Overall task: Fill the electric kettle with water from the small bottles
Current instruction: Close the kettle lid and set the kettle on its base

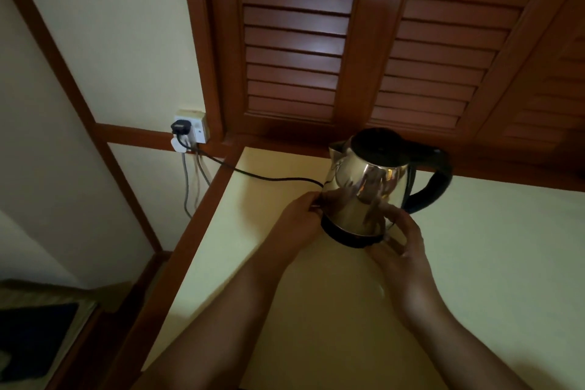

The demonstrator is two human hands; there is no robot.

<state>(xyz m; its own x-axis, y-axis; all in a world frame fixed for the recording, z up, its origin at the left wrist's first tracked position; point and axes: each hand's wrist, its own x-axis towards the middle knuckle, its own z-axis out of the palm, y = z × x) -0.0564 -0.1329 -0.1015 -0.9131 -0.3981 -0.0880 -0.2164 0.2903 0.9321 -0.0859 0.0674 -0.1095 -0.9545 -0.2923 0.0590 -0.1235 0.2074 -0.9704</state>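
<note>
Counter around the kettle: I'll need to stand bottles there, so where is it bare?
Bare counter lies right of the kettle, out to the shuttered wall. The near strip between the forearms is free too. Left of the kettle is crowded: cord, left hand, counter edge.

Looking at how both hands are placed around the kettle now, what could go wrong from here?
1. The black cord runs from the plug in the wall socket to the kettle's base; with the left hand beside it, a tug might drag the base.
2. The kettle looks tilted between left and right hand; it may tip.
3. The lid seems closed and no bottles are visible, so filling cannot begin yet.
</note>
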